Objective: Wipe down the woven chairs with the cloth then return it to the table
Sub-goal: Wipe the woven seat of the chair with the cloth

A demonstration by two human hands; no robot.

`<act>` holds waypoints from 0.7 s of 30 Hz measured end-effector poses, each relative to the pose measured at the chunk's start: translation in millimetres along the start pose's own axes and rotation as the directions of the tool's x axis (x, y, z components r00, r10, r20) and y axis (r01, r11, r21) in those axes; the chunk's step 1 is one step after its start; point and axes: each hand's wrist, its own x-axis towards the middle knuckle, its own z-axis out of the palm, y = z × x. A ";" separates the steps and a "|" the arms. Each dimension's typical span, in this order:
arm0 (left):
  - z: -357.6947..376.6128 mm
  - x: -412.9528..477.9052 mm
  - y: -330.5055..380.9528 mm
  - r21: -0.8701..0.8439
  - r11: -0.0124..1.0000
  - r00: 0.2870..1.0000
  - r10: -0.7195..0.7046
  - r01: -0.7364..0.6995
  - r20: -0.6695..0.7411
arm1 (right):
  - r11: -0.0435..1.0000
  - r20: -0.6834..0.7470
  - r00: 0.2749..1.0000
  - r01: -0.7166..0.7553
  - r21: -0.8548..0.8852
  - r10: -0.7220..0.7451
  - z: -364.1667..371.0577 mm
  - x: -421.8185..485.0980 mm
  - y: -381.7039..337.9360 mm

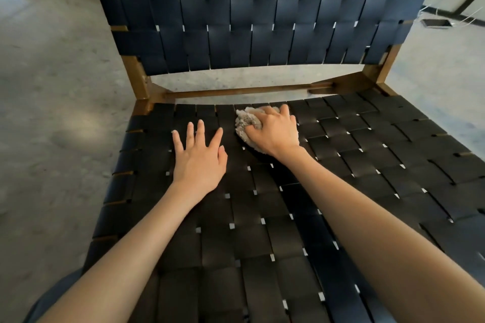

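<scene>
Woven chair under left hand (flat, released) and right hand, grip around cloth

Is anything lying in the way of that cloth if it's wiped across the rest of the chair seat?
Only the person's own left hand, flat on the seat just left of the cloth that the right hand grips. Rightward, the seat shows nothing else on it.

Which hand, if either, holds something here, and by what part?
The right hand grips the bunched cloth from above, fingers curled over its top. The left hand holds nothing, resting flat on the woven seat.
</scene>
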 end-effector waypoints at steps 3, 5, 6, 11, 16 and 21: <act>-3.1 -7.0 -0.4 -0.046 0.999 0.999 0.022 -0.021 0.035 | 0.999 0.062 0.997 0.037 -0.006 -0.036 -12.6 -41.0 -2.7; -4.3 -16.8 3.1 -0.062 0.997 0.997 0.045 -0.042 0.061 | 0.997 0.099 0.993 0.074 -0.015 -0.072 -24.1 -75.8 -3.8; -5.4 -21.7 5.0 -0.062 0.997 0.996 0.055 -0.051 0.072 | 0.997 0.109 0.991 0.082 -0.003 -0.081 -30.7 -94.2 -3.9; -16.0 -47.4 18.8 -0.082 0.994 0.985 0.085 -0.073 0.151 | 0.995 0.141 0.986 0.088 0.043 -0.093 -62.9 -184.6 -5.7; -19.9 -78.8 40.2 -0.160 0.963 0.953 0.243 -0.215 0.182 | 0.997 0.106 0.992 0.072 0.000 -0.071 -87.3 -249.4 -2.4; -25.2 -88.9 52.5 -0.208 0.949 0.940 0.277 -0.236 0.200 | 0.995 0.026 1.000 -0.012 -0.101 0.015 -103.0 -290.3 9.2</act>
